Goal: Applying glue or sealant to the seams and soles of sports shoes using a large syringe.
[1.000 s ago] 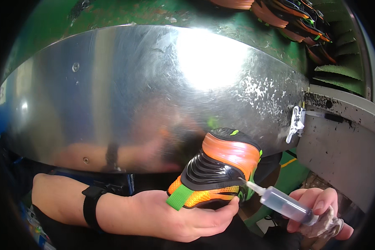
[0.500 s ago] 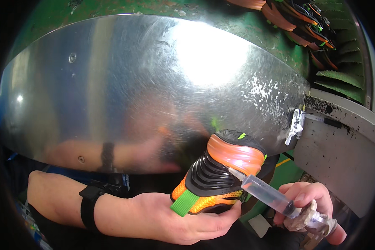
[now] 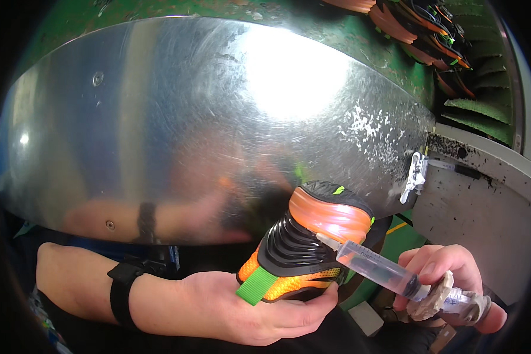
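My left hand (image 3: 265, 312) is closed round a shoe (image 3: 298, 245), which is tilted with its heel side facing me. The shoe has a ribbed black heel, a glossy orange-pink sole, orange mesh and a green pull tab. In my right hand (image 3: 451, 277) is a clear plastic syringe (image 3: 377, 268), its plunger end wrapped in pale, dirty material. The syringe's white tip meets the shoe along the line between the black heel part and the sole. My right thumb lies at the plunger's end. The side of the shoe under my left fingers is hidden.
A shiny metal plate (image 3: 177, 135) covers much of the worktop before me, with white residue near its right end. A white-smeared clip (image 3: 414, 177) sits at its right edge. Several similar shoes (image 3: 425, 29) lie at the far right, beside green flaps (image 3: 478, 109).
The shoe and both hands stay nearly in place in the view. My right hand has shifted slightly right, and the syringe tip still meets the shoe's seam.
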Demonstrator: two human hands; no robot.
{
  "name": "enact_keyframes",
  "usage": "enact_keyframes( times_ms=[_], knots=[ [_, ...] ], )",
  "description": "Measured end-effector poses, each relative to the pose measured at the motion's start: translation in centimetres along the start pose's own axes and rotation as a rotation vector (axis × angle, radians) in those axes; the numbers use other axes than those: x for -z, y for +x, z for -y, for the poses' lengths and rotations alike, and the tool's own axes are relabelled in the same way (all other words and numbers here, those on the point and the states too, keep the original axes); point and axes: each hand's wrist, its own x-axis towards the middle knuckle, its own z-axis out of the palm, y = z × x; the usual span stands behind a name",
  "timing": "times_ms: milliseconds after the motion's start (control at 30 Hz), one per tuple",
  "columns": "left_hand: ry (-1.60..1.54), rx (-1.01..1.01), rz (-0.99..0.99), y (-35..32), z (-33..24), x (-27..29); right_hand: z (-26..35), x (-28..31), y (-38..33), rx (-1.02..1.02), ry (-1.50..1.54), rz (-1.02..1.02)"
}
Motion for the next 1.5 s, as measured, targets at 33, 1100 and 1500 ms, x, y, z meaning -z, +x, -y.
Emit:
enact_keyframes(
  times_ms=[33, 1100, 1500],
  knots=[
    [0.003, 0.011, 0.005, -0.1, 0.1, 0.1, 0.0, 0.0, 0.3, -0.001, -0.02, -0.001],
    [-0.008, -0.101, 0.094, 0.7, 1.5, 0.2, -0.7, 3.0, -4.2, 0.121, -0.076, 0.152],
    [-0.11, -0.053, 0.15, 1.0, 0.7, 1.0, -3.4, 2.3, -6.0, 0.242, 0.0, 0.036]
  ],
)
